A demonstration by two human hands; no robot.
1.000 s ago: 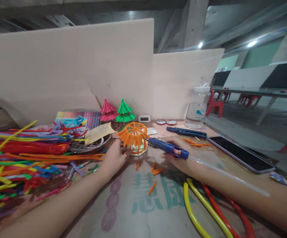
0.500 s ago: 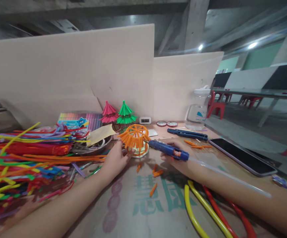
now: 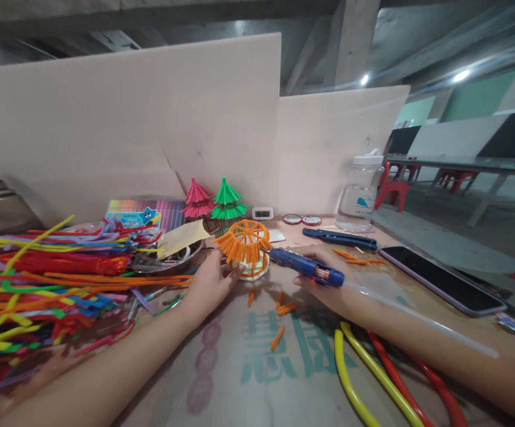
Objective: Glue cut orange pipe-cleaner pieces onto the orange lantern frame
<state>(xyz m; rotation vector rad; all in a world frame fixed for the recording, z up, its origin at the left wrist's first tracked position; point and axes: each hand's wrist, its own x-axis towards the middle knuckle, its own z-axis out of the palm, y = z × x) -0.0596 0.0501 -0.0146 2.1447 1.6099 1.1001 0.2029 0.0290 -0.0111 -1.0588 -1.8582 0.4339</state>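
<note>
An orange pipe-cleaner dome (image 3: pixel 244 242) stands on a pale round base in the middle of the cardboard-covered table. My left hand (image 3: pixel 208 286) grips its left side with fingers wrapped round the base. My right hand (image 3: pixel 324 283) is closed on a blue glue gun (image 3: pixel 305 267), whose nozzle touches the dome's right side. A clear glue stick trails back from the gun over my forearm. Short orange pieces (image 3: pixel 281 308) lie in front of the dome.
A big heap of coloured pipe cleaners (image 3: pixel 39 279) fills the left. Behind the dome stand a pink and a green paper tree (image 3: pixel 226 201). At right lie blue pliers (image 3: pixel 341 239), a phone (image 3: pixel 442 279), a bottle (image 3: pixel 359 196). Yellow and red tubes (image 3: pixel 373 373) curve near me.
Both hands stay on the dome and the glue gun; only the head camera has shifted slightly.
</note>
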